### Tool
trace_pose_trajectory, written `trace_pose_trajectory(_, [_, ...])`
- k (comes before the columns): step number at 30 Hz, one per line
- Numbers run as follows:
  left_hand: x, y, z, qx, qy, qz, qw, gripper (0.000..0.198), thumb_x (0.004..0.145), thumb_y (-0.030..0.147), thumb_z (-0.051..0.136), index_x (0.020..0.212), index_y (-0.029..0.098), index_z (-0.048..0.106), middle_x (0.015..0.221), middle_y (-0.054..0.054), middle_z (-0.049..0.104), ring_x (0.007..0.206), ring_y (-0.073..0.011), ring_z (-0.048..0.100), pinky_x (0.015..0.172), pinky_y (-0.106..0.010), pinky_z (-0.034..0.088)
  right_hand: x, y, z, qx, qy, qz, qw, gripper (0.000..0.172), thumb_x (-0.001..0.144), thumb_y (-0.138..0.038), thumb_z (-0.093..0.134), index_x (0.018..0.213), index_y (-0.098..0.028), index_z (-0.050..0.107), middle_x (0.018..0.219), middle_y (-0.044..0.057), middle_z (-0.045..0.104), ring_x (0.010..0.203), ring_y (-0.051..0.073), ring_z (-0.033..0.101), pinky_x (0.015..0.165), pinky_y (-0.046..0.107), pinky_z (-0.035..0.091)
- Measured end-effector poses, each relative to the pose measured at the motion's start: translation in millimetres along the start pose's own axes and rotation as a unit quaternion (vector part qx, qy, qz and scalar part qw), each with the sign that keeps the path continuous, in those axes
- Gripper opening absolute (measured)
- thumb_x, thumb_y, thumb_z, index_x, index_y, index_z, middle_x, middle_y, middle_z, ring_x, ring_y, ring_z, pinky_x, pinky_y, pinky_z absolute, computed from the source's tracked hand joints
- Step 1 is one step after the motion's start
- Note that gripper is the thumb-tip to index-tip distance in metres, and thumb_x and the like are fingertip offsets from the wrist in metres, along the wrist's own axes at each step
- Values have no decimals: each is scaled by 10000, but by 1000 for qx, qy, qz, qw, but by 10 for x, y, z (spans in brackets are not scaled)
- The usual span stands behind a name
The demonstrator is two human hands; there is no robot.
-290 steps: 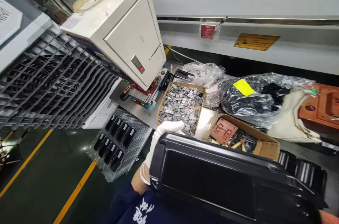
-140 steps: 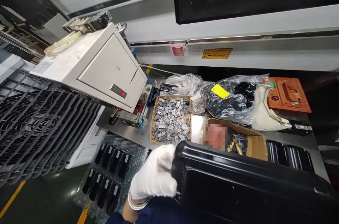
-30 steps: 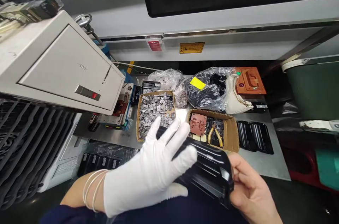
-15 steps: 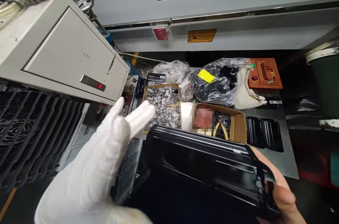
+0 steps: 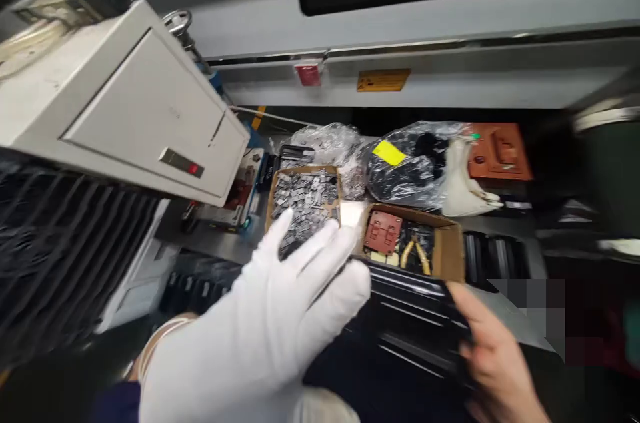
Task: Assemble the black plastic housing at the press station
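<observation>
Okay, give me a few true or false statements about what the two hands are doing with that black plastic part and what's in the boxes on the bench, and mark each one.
1. The left hand wears a white glove. True.
2. The right hand is gloved too. False: it is bare.
3. The right hand grips the right end of the black plastic part. True.
4. The left cardboard box holds small grey metal pieces. True.
5. The right cardboard box is filled with the same grey pieces. False: it holds a reddish-brown block and yellow-handled pliers.
6. The yellow label sits on the cream machine housing. False: it is on a clear plastic bag of dark parts.
</observation>
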State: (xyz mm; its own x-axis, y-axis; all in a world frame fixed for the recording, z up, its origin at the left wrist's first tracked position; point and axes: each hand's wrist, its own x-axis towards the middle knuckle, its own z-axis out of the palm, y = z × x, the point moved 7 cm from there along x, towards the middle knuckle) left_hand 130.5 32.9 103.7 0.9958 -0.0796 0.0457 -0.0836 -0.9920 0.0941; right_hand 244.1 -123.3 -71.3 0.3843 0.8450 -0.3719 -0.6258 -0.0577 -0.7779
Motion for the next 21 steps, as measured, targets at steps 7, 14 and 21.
trace_pose_trajectory(7, [203,-4,842,44,117,60,990,945,1010,441,573,1642,-67,86,1287,-268,731,1217,-316,712,1354,-536,78,143,14,226,41,-17,-34,998,647,781,-687,919,926,-199,519,825,0,598,646,76,443,588,163,330])
trace_pose_trajectory(14, [364,-197,1090,0,130,30,991,490,926,267,558,1372,65,520,1177,-197,757,1089,-286,757,1312,-535,265,399,-45,43,-95,-8,-45,994,657,795,-796,801,999,-201,616,922,38,693,721,135,616,665,225,486])
trace_pose_trajectory(21, [126,-1016,1375,-496,76,-379,777,529,701,454,841,1146,205,699,1165,-132,779,1319,-428,632,1194,-634,458,1171,353,-1655,-317,245,65,914,494,1092,-540,590,1399,-152,582,1526,152,523,1483,346,420,1268,564,294])
